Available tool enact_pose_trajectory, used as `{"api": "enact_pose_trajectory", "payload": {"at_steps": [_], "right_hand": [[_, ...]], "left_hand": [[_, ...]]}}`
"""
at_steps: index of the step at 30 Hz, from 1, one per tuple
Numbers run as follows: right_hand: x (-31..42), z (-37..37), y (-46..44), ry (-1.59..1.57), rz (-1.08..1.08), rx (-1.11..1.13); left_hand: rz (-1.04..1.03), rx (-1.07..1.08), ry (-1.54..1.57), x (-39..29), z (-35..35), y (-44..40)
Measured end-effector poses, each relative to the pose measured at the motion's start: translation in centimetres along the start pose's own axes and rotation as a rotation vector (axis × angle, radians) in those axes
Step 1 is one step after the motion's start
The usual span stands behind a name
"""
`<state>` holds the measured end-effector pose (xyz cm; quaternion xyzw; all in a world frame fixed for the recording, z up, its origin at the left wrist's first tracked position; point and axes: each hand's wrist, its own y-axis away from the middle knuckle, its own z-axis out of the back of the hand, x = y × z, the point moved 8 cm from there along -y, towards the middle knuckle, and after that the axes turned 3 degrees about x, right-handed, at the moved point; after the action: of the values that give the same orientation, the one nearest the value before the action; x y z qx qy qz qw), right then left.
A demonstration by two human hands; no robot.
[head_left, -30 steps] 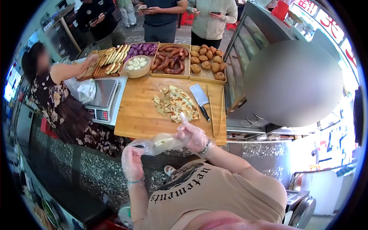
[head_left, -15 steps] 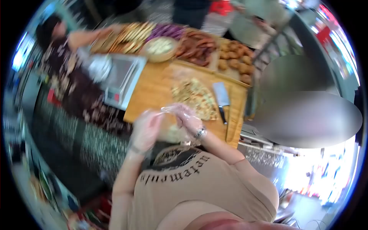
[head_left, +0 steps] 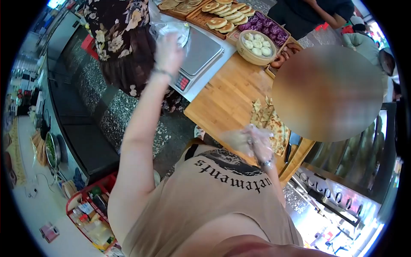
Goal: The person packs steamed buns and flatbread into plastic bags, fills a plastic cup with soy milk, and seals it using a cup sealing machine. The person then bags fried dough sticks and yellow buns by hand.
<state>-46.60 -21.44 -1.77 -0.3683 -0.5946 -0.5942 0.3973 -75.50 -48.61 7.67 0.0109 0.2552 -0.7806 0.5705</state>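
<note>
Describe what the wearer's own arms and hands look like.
The left hand and right hand wear thin, clear plastic gloves, the left one blurred. The right side has a silvery wristband; the left has a thin band, too blurred to identify. The forearms are bare, without long sleeves. The shirt is tan with black lettering.

Speckled terrazzo flooring (head_left: 117, 115) runs beside a long black-topped cabinet (head_left: 85, 128) on the left. A red storage rack (head_left: 110, 180) stands at lower left, a glass-fronted display case (head_left: 355, 162) at right; white glare (head_left: 359, 240) floods the lower-right corner.
</note>
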Motion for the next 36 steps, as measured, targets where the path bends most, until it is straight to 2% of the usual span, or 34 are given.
{"api": "enact_pose_trajectory", "payload": {"at_steps": [2,3,4,5,6,8,9,11,12,14,15,16,18,19,21,22,24,25,27,28,30,31,32,34,35,36], "right_hand": [[0.1,-0.4,-1.0,0.007,-0.008,-0.097],[-0.1,-0.9,-1.6,0.012,-0.075,-0.113],[-0.6,-1.3,-1.8,0.016,-0.148,-0.129],[-0.5,-1.9,-2.2,-0.033,-0.047,-0.115],[-1.1,-2.3,-2.5,-0.040,-0.057,-0.121],[-1.4,-3.2,-2.9,-0.158,-0.114,-0.168],[-1.6,-3.6,-3.0,-0.168,-0.125,-0.174],[-1.7,-3.8,-3.2,-0.174,-0.114,-0.236],[-1.7,-4.1,-3.3,-0.180,-0.116,-0.243],[-2.0,-4.1,-2.7,-0.179,-0.178,-0.310],[-1.9,-4.3,-2.5,-0.185,-0.184,-0.309],[-1.7,-4.4,-2.5,-0.168,-0.204,-0.314],[-2.0,-4.4,-2.2,-0.156,-0.221,-0.321],[-2.1,-4.3,-2.1,-0.135,-0.205,-0.312],[-2.4,-4.1,-1.6,-0.116,-0.191,-0.306],[-2.2,-3.8,-1.4,-0.109,-0.194,-0.307],[-2.3,-3.2,-1.1,-0.107,-0.192,-0.310],[-2.2,-2.7,-0.8,-0.128,-0.144,-0.322],[-2.1,-1.4,-0.1,-0.154,-0.091,-0.348],[-1.0,-1.0,0.5,-0.132,-0.055,-0.352],[-0.8,0.2,1.1,-0.120,-0.017,-0.367],[-1.3,0.9,1.7,-0.163,0.037,-0.387],[-1.5,1.7,2.1,-0.203,0.092,-0.408],[-2.2,3.4,3.4,-0.106,0.104,-0.473],[-2.9,4.2,3.8,-0.105,0.113,-0.495],[-3.5,5.1,4.3,-0.104,0.122,-0.518]], "left_hand": [[-0.073,0.025,-0.291,6.9,-2.0,-5.2],[-0.079,0.033,-0.287,9.6,-3.4,-7.5],[-0.163,0.101,-0.454,11.4,-5.6,-9.3],[-0.250,0.167,-0.623,12.2,-7.1,-10.4],[-0.259,0.177,-0.620,13.1,-8.0,-11.6],[-0.114,0.563,-0.634,14.5,-9.6,-13.6],[-0.124,0.575,-0.635,13.9,-8.8,-14.5],[0.120,0.945,-0.535,15.2,-9.0,-14.2],[0.111,0.948,-0.538,16.3,-9.1,-14.9],[-0.171,1.269,-0.431,18.0,-11.7,-14.5],[0.063,1.144,-0.631,19.7,-13.7,-15.2],[0.066,1.146,-0.636,19.3,-13.5,-14.8],[-0.427,1.090,-0.883,16.1,-13.3,-14.3],[-0.433,1.087,-0.888,15.7,-13.2,-14.4],[-0.030,0.909,-0.295,15.2,-11.9,-16.0],[-0.029,0.905,-0.298,15.3,-12.0,-15.8],[0.037,0.603,0.084,14.8,-10.8,-17.0],[0.031,0.604,0.082,14.4,-10.5,-17.0],[-0.651,0.268,0.184,8.1,-7.4,-16.6],[-0.661,0.272,0.190,5.7,-5.9,-15.7],[-0.466,0.427,0.208,1.2,-2.5,-14.0],[-0.705,0.295,0.126,0.0,-2.3,-13.2],[-0.720,0.305,0.133,-1.9,-1.8,-12.1],[-0.447,0.465,0.294,-3.4,-1.8,-9.8],[-0.039,0.609,0.762,-2.4,-3.8,-8.7],[-0.053,0.634,0.765,-3.1,-5.1,-7.4]]}}
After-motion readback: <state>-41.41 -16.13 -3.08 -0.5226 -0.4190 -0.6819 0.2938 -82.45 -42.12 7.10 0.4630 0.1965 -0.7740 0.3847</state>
